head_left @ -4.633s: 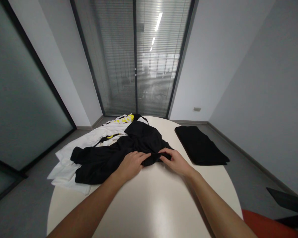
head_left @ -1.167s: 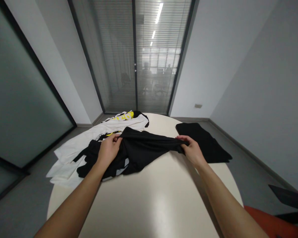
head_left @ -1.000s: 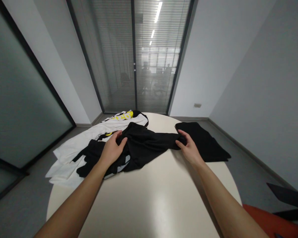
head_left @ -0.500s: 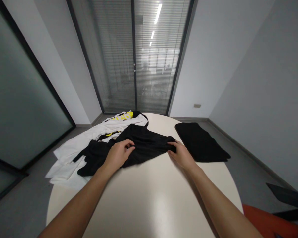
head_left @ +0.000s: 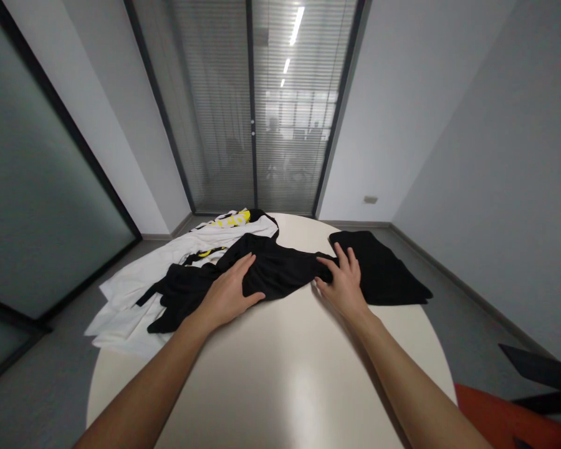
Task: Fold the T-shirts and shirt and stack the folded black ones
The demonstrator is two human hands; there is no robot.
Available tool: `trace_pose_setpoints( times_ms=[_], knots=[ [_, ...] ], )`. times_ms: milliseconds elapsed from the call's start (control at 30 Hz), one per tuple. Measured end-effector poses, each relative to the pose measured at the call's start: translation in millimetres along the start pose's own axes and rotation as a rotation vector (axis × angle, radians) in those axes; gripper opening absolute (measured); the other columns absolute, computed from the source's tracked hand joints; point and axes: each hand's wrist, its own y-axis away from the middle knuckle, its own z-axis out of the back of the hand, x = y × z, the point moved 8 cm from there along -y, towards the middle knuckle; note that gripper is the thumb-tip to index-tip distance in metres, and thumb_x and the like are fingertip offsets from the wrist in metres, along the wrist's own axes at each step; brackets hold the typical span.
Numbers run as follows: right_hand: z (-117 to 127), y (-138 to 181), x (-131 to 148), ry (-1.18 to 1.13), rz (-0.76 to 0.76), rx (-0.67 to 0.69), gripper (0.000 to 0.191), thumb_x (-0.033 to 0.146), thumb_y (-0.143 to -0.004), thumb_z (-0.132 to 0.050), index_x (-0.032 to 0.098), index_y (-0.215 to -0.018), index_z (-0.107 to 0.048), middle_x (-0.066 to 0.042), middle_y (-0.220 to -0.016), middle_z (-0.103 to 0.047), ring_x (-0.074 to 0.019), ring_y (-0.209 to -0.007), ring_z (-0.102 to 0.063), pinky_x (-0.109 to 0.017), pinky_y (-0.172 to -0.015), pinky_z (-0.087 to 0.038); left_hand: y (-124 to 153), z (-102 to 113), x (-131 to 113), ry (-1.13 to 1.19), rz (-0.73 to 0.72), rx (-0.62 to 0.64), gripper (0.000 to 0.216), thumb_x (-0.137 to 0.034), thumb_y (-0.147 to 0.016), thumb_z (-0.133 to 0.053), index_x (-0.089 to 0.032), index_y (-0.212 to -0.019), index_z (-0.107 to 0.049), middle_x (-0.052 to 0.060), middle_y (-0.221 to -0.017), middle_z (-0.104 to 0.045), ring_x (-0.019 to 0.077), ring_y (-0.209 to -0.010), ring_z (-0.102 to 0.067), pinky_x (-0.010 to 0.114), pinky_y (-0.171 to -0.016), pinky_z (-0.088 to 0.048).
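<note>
A rumpled black garment lies across the middle of the round cream table. My left hand rests flat on its left part, fingers stretched out. My right hand lies flat with spread fingers at the garment's right end, beside a folded black garment. Neither hand grips anything.
White garments, one with yellow print, are heaped on the table's left side and hang over its edge. A red chair seat shows at the lower right. Glass walls and a blind-covered door stand behind the table.
Both hands held the black garment up and stretched between them about a second ago. They have let it down on the table and now lie open on it.
</note>
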Motion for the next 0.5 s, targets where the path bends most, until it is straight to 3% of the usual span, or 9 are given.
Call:
trace_pose_setpoints(
  times_ms=[100,200,267,333,400,500],
  knots=[
    [-2,0,26,-0.016,0.080,0.089,0.028,0.030,-0.083,-0.070,0.025,-0.111,-0.072,-0.010,-0.150,-0.046,-0.0401,-0.144,-0.029,-0.065,-0.112,-0.030,1,-2,-6,0.004,-0.026,0.027,0.075,-0.032,-0.083,-0.068,-0.023,-0.152,-0.040,0.009,-0.160,-0.039,0.0269,-0.143,-0.043,0.042,-0.117,-0.037],
    [-11,4,51,-0.069,0.134,0.249,0.014,0.031,-0.087,-0.068,0.025,-0.098,-0.073,-0.010,-0.119,-0.065,-0.0317,-0.116,-0.055,-0.052,-0.097,-0.045,-2,2,-4,0.072,0.018,-0.023,0.046,-0.023,-0.087,-0.059,-0.023,-0.134,-0.060,0.008,-0.136,-0.064,0.0252,-0.126,-0.060,0.041,-0.110,-0.044],
    [-19,9,65,-0.106,0.173,0.342,0.016,0.032,-0.087,-0.069,0.024,-0.101,-0.072,-0.008,-0.106,-0.068,-0.0270,-0.102,-0.060,-0.045,-0.090,-0.048,-5,3,0,0.167,0.092,-0.051,0.031,-0.025,-0.088,-0.059,-0.024,-0.118,-0.068,0.006,-0.116,-0.073,0.0246,-0.110,-0.068,0.038,-0.100,-0.050],
    [-23,13,76,-0.150,0.222,0.379,0.027,0.034,-0.087,-0.071,0.024,-0.112,-0.070,-0.008,-0.109,-0.068,-0.0256,-0.101,-0.061,-0.042,-0.090,-0.049,-7,1,5,0.315,0.168,-0.085,0.025,-0.030,-0.087,-0.060,-0.023,-0.109,-0.070,0.005,-0.105,-0.075,0.0232,-0.100,-0.070,0.036,-0.090,-0.054],
    [-25,16,80,-0.179,0.255,0.370,0.035,0.036,-0.087,-0.071,0.024,-0.119,-0.066,-0.009,-0.115,-0.067,-0.0259,-0.105,-0.061,-0.042,-0.094,-0.048,-8,-3,8,0.465,0.217,-0.080,0.027,-0.035,-0.085,-0.063,-0.021,-0.107,-0.070,0.006,-0.103,-0.075,0.0228,-0.098,-0.070,0.034,-0.085,-0.055],
    [-25,14,74,-0.164,0.232,0.324,0.021,0.031,-0.093,-0.063,0.022,-0.111,-0.068,-0.009,-0.112,-0.068,-0.0258,-0.105,-0.061,-0.041,-0.092,-0.048,-9,-9,10,0.584,0.254,-0.051,0.034,-0.041,-0.079,-0.070,-0.019,-0.106,-0.071,0.009,-0.106,-0.075,0.0242,-0.105,-0.068,0.035,-0.089,-0.055]
  ],
)
